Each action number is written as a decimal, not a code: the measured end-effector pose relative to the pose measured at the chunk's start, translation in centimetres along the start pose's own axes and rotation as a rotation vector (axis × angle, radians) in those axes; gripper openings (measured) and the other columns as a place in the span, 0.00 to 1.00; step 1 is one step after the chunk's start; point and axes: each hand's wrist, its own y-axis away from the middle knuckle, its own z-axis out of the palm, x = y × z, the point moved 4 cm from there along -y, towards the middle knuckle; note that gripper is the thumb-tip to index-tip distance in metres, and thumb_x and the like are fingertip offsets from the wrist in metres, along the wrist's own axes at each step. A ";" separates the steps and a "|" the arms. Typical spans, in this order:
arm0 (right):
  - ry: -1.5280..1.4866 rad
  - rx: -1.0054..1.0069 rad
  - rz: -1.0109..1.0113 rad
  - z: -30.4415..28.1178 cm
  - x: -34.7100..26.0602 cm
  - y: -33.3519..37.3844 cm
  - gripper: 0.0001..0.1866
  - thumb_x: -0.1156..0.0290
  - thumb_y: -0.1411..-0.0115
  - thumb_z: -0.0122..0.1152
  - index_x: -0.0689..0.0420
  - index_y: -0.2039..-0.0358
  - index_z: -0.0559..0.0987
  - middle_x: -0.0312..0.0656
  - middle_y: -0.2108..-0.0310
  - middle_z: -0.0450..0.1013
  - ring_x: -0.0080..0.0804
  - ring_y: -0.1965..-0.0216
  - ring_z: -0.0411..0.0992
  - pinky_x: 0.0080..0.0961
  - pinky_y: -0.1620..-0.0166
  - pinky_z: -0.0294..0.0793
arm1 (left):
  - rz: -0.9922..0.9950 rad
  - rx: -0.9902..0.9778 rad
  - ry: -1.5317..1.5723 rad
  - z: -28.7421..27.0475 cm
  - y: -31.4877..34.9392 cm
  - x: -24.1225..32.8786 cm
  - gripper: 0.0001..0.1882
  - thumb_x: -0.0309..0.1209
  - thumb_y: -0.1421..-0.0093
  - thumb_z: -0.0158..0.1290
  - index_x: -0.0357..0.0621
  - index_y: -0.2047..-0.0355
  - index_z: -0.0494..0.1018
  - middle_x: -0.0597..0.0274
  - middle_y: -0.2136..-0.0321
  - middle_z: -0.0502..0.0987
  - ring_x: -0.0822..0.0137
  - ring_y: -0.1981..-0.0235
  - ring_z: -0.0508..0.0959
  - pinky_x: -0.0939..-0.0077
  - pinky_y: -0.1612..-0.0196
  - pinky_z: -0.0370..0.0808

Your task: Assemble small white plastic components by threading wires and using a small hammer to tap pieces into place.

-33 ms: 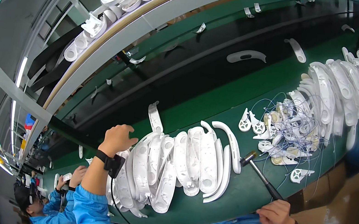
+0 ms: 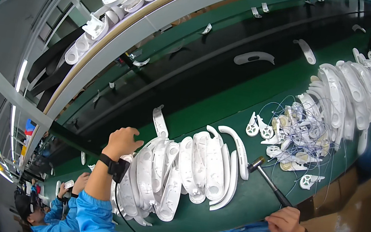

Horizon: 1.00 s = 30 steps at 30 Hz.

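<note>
My left hand (image 2: 123,143) hovers at the left end of a row of white curved plastic shells (image 2: 199,166), fingers apart and nothing visible in it. A black band with a small box and a cable is on that wrist. My right hand (image 2: 283,223) is at the table's near edge, its fingers curled in a loose fist. A hammer (image 2: 273,184) lies on the green tabletop, its black handle reaching to the back of that hand; I see no fingers wrapped round it. One narrow white shell (image 2: 160,122) stands apart beyond the row.
Right of the hammer lies a heap of white wheeled parts tangled in thin wires (image 2: 300,133), with more stacked white shells (image 2: 349,95) behind it. A dark conveyor belt (image 2: 192,73) carries scattered parts. White pieces fill an overhead shelf (image 2: 132,21). People work at left and far right.
</note>
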 end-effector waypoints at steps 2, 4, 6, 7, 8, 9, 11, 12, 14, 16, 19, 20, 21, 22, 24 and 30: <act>0.016 -0.008 0.009 -0.1 0.2 -0.1 0.10 0.77 0.62 0.65 0.51 0.74 0.82 0.32 0.78 0.75 0.27 0.81 0.72 0.22 0.78 0.66 | -0.012 -0.004 0.101 -0.2 -2.4 1.1 0.19 0.43 0.50 0.60 0.47 0.61 0.81 0.58 0.71 0.82 0.55 0.65 0.81 0.67 0.61 0.77; 0.027 -0.012 0.008 0.0 0.2 -0.4 0.10 0.76 0.62 0.65 0.51 0.74 0.82 0.32 0.78 0.75 0.27 0.81 0.72 0.22 0.78 0.66 | 0.001 0.015 0.131 0.3 -5.6 2.0 0.21 0.45 0.48 0.60 0.41 0.61 0.80 0.56 0.72 0.81 0.56 0.66 0.82 0.65 0.59 0.77; 0.047 -0.015 0.011 -0.1 -0.1 -0.6 0.09 0.77 0.60 0.65 0.51 0.75 0.81 0.32 0.79 0.75 0.28 0.82 0.70 0.23 0.78 0.65 | -0.137 -0.017 0.218 1.6 -9.8 2.6 0.22 0.48 0.50 0.60 0.43 0.63 0.80 0.53 0.67 0.82 0.53 0.62 0.82 0.64 0.57 0.77; 0.044 -0.019 0.015 0.0 0.2 0.1 0.09 0.75 0.60 0.66 0.50 0.74 0.82 0.31 0.77 0.75 0.25 0.80 0.72 0.20 0.77 0.68 | -0.190 -0.081 0.307 2.5 -11.8 2.9 0.26 0.49 0.48 0.59 0.35 0.64 0.79 0.51 0.71 0.81 0.55 0.68 0.81 0.63 0.61 0.77; 0.044 -0.014 0.019 -0.1 0.2 0.2 0.10 0.74 0.59 0.65 0.50 0.73 0.82 0.31 0.76 0.75 0.25 0.79 0.72 0.21 0.77 0.68 | -0.235 -0.145 0.392 2.8 -13.5 3.7 0.30 0.51 0.46 0.58 0.28 0.65 0.78 0.48 0.75 0.80 0.56 0.74 0.81 0.61 0.65 0.78; 0.047 -0.022 0.010 -0.3 -0.1 0.2 0.11 0.74 0.59 0.66 0.50 0.71 0.82 0.30 0.75 0.75 0.25 0.79 0.72 0.21 0.77 0.68 | -0.318 -0.121 0.387 2.2 -13.5 5.0 0.28 0.51 0.47 0.58 0.38 0.58 0.78 0.44 0.60 0.80 0.50 0.57 0.80 0.61 0.52 0.75; 0.105 0.001 0.032 -0.8 -0.3 0.2 0.11 0.73 0.58 0.66 0.49 0.70 0.83 0.30 0.75 0.75 0.24 0.78 0.72 0.20 0.77 0.68 | -0.266 -0.155 0.216 4.8 -16.7 6.3 0.37 0.53 0.50 0.57 0.43 0.45 0.71 0.44 0.47 0.73 0.46 0.45 0.73 0.57 0.43 0.70; 0.085 -0.014 0.018 -0.9 -0.7 0.2 0.12 0.72 0.57 0.66 0.50 0.68 0.83 0.29 0.74 0.76 0.24 0.78 0.72 0.20 0.76 0.69 | -0.011 -0.175 0.166 9.4 -20.0 4.5 0.47 0.55 0.53 0.59 0.47 0.36 0.60 0.46 0.45 0.71 0.45 0.43 0.71 0.57 0.40 0.68; 0.113 -0.001 0.030 -1.6 -0.5 0.3 0.13 0.72 0.56 0.66 0.50 0.66 0.83 0.29 0.73 0.76 0.24 0.77 0.72 0.19 0.76 0.69 | 0.022 -0.171 0.247 16.8 -23.9 0.4 0.59 0.50 0.61 0.68 0.46 0.32 0.50 0.45 0.37 0.61 0.48 0.38 0.65 0.60 0.36 0.63; 0.133 -0.025 0.066 -2.2 -1.2 0.0 0.12 0.71 0.52 0.66 0.50 0.64 0.83 0.28 0.72 0.76 0.22 0.77 0.72 0.18 0.75 0.69 | -0.100 -0.231 0.432 17.2 -24.2 3.3 0.63 0.43 0.66 0.73 0.44 0.33 0.49 0.50 0.33 0.53 0.51 0.38 0.66 0.64 0.37 0.66; 0.159 0.003 0.096 -2.7 -1.1 1.0 0.12 0.71 0.50 0.64 0.50 0.63 0.83 0.28 0.72 0.76 0.22 0.76 0.72 0.18 0.74 0.69 | -0.147 -0.228 0.228 13.1 -20.8 6.0 0.55 0.35 0.60 0.70 0.44 0.33 0.52 0.47 0.41 0.66 0.54 0.41 0.70 0.64 0.40 0.69; 0.146 0.001 0.098 -2.7 -1.1 1.4 0.12 0.71 0.50 0.64 0.50 0.63 0.83 0.29 0.72 0.76 0.23 0.76 0.72 0.18 0.74 0.70 | -0.173 -0.272 0.196 11.8 -19.8 6.8 0.54 0.30 0.57 0.69 0.45 0.32 0.51 0.44 0.46 0.72 0.54 0.43 0.72 0.63 0.41 0.69; 0.155 0.020 0.109 -2.7 -1.1 1.5 0.12 0.71 0.50 0.64 0.50 0.63 0.83 0.29 0.72 0.76 0.23 0.76 0.72 0.18 0.74 0.70 | -0.185 -0.231 0.053 10.6 -19.9 7.7 0.43 0.34 0.57 0.67 0.41 0.39 0.64 0.43 0.51 0.76 0.53 0.47 0.76 0.64 0.43 0.70; 0.152 0.026 0.110 -2.9 -1.1 1.5 0.11 0.71 0.50 0.64 0.51 0.63 0.83 0.29 0.72 0.75 0.23 0.76 0.72 0.19 0.74 0.69 | -0.171 -0.223 0.040 9.3 -20.2 8.3 0.43 0.34 0.57 0.67 0.41 0.39 0.64 0.43 0.51 0.76 0.53 0.47 0.76 0.64 0.43 0.70; 0.137 0.033 0.109 -3.3 -1.0 1.5 0.11 0.71 0.50 0.64 0.51 0.64 0.83 0.29 0.72 0.75 0.23 0.75 0.72 0.19 0.74 0.69 | -0.117 -0.047 0.014 6.3 -19.7 9.2 0.37 0.40 0.57 0.65 0.36 0.48 0.68 0.46 0.54 0.78 0.50 0.51 0.78 0.62 0.48 0.74; 0.143 0.002 -0.010 -3.3 -1.6 0.6 0.09 0.71 0.48 0.65 0.52 0.64 0.83 0.30 0.70 0.77 0.25 0.74 0.73 0.21 0.76 0.68 | 0.391 0.471 0.325 -2.9 -10.6 12.8 0.36 0.39 0.55 0.65 0.35 0.47 0.68 0.42 0.56 0.77 0.43 0.57 0.78 0.56 0.53 0.74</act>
